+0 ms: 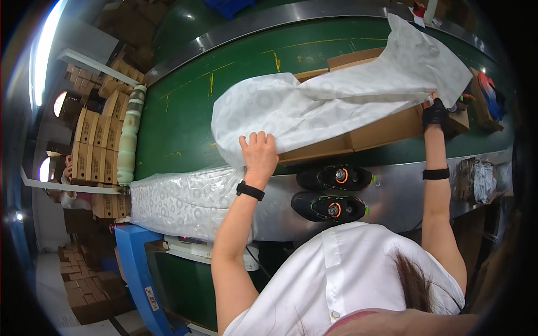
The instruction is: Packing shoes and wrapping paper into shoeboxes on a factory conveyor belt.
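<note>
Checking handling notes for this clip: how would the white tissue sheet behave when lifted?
Probably floppy: the white tissue sheet sags and creases between the left hand and right hand. Likely very light, since it billows over the cardboard box. It may tear easily.

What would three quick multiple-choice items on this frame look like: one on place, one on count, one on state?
1. Where do the black shoes lie?
A. on the metal edge, nearer the person than the cardboard box
B. inside the box
C. on the stacked boxes at the left

2. How many black shoes show?
A. one
B. two
C. four

3. What are the hands doing?
A. hanging free
B. both holding the white tissue paper
C. both gripping a shoe

Answers: 1 A, they sit on the metal edge below the cardboard box. 2 B, two lie side by side. 3 B, the left hand and the gloved right hand each hold the white tissue paper spread over the box.
</note>
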Available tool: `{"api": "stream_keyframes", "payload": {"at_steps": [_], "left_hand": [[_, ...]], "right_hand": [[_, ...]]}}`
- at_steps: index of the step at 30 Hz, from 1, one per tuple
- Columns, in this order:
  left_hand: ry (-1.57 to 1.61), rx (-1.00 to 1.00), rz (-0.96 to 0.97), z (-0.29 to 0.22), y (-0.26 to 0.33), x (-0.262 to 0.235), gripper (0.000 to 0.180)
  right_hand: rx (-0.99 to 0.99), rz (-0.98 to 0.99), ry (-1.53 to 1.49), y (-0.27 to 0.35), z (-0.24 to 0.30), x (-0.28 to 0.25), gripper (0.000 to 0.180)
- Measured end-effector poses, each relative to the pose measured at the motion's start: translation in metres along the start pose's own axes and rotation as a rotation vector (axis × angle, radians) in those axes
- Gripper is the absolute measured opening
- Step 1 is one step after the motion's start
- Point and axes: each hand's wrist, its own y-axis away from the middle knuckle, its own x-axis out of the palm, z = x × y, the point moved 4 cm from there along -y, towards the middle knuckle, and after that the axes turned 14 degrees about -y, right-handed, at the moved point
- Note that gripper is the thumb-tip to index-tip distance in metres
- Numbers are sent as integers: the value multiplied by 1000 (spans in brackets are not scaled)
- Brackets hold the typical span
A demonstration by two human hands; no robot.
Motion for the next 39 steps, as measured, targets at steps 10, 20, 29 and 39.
{"api": "stream_keyframes", "payload": {"at_steps": [10,20,29,39], "left_hand": [[878,-828,262,49,53,156,87],[1801,-1247,532,2,45,168,43],[2229,-1506,-70,25,92,183,33],[2224,-1372,46,29,70,168,32]], "right_hand": [[84,-391,66,-45,44,-72,44],[22,-254,304,-8,93,-63,55],[-12,-302,221,-25,44,-43,51],[344,-88,312,-29,51,-17,71]]}}
